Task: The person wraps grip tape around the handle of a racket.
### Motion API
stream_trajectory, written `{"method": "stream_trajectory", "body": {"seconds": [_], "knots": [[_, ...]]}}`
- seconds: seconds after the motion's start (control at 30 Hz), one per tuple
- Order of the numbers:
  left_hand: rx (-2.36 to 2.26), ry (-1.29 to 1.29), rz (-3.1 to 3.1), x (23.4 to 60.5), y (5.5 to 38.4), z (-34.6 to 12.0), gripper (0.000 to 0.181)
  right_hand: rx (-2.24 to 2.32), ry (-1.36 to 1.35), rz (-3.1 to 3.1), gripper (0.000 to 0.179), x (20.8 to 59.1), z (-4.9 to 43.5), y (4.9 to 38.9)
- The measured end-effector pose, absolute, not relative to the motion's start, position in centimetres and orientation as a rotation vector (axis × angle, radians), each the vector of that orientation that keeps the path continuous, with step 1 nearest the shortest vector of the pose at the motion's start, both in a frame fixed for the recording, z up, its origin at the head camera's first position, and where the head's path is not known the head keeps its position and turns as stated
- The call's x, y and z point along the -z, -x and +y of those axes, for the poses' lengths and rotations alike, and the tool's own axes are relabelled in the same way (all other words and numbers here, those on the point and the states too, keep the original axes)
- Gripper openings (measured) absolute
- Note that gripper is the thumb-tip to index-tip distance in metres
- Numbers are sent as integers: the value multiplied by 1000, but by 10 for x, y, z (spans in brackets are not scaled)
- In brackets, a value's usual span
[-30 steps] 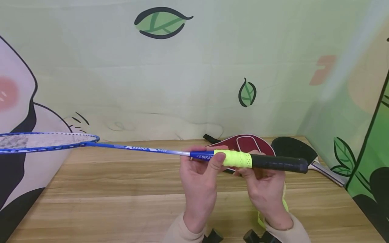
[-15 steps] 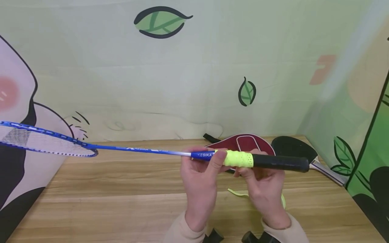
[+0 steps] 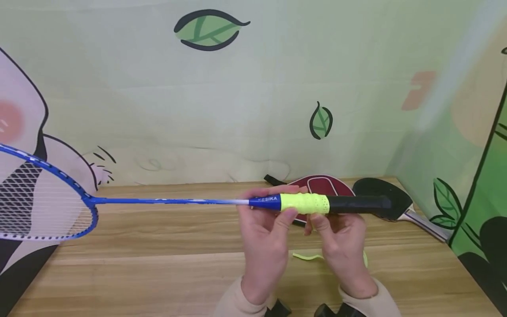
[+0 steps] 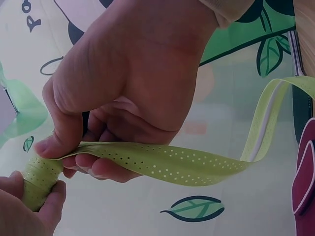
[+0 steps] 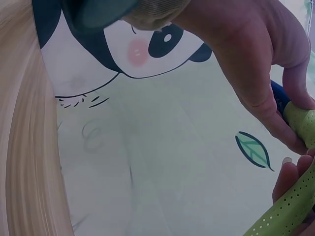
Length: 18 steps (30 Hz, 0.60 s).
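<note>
A blue badminton racket (image 3: 170, 201) is held level above the table, its strung head at the left edge of the head view. Yellow perforated grip tape (image 3: 305, 203) winds round the upper handle; the lower part of the handle (image 3: 354, 204) is bare black. My left hand (image 3: 263, 248) grips the racket at the blue cone and wrapped part, thumb on the tape. Beside it my right hand (image 3: 344, 253) pinches the tape where it leaves the handle. From those fingers a loose strip of tape (image 4: 187, 164) trails off in the left wrist view.
At the back of the wooden table (image 3: 158, 246) lies a dark red case (image 3: 303, 183) with white outlines and a black strap. A black table tennis paddle (image 3: 366, 189) lies right of it. A printed cloth wall stands behind and at the sides.
The racket has turned about its shaft, so its head goes from nearly edge-on to showing its strings. The loose tape below my right hand has shifted. Both hands stay nearly in place.
</note>
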<state>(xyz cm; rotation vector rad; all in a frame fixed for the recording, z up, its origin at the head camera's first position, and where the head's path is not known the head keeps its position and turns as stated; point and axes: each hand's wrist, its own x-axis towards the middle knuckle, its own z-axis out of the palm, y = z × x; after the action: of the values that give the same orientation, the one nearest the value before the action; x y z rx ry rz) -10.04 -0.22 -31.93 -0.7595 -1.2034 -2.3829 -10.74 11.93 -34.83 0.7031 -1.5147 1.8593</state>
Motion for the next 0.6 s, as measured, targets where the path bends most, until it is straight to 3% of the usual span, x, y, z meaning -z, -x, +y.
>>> {"method": "stream_trajectory", "body": {"seconds": [0.6], "knots": [[2363,661,-1227,318,101,-7,38,-1775,-685,-1577,15,348,120,108]]}}
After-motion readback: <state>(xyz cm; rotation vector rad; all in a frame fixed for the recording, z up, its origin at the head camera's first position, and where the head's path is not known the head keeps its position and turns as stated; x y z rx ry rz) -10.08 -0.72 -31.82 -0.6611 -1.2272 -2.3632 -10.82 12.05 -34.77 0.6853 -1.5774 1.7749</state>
